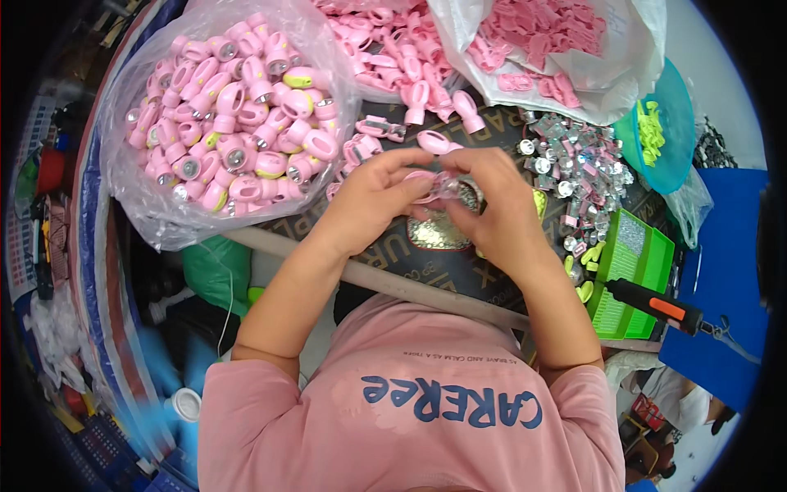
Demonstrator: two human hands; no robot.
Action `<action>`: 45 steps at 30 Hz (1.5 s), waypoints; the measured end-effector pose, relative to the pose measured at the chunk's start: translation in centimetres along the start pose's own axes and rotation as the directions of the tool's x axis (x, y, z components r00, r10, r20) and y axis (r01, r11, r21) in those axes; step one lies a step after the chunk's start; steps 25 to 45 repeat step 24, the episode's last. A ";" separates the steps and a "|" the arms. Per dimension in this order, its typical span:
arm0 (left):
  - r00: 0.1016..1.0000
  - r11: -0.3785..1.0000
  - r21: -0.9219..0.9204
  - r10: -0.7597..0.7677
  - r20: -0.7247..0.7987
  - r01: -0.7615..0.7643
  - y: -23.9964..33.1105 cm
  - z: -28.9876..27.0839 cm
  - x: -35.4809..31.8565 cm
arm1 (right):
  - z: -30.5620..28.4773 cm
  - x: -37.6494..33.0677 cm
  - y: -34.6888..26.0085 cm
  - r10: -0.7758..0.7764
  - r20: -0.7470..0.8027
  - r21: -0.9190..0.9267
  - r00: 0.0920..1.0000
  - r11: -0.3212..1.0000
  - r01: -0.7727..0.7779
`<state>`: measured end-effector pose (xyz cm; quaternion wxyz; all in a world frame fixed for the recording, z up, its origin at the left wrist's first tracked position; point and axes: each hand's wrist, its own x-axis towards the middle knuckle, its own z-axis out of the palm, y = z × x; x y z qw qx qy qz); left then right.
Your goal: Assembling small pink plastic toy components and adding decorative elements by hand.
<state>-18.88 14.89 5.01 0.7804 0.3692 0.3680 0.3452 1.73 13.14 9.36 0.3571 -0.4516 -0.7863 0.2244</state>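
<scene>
My left hand (365,203) is closed around a small pink flashlight (421,185) in front of my chest. At its front end my right hand (502,209) pinches a clear lens piece (447,189), which touches the pink body or sits right against it. The fingers partly hide both parts. Just below the hands a shiny dish of small metal bits (440,231) lies on the dark table (385,266). Beyond the fingertips rests a loose pink flashlight shell (437,142), with pink shells holding silvery parts (361,150) to its left.
A clear bag of pink flashlights (238,115) stands at left. Pink shells (402,57) and a white sack (623,61) fill the back. To the right are silvery lamp parts (574,164), a teal bowl (668,131), a green basket (631,262) and an electric screwdriver (656,303).
</scene>
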 end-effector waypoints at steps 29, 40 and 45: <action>0.975 0.999 0.039 0.035 -0.219 -0.027 -2.6 5.9 13.1 | -6.4 6.9 16.8 0.505 -0.049 0.531 0.862 0.744 -0.406; 0.975 0.999 0.039 0.035 -0.219 -0.027 -2.6 5.9 13.1 | -6.4 6.9 16.8 0.505 -0.049 0.531 0.862 0.744 -0.406; 0.975 0.999 0.039 0.035 -0.219 -0.027 -2.6 5.9 13.1 | -6.4 6.9 16.8 0.505 -0.049 0.531 0.862 0.744 -0.406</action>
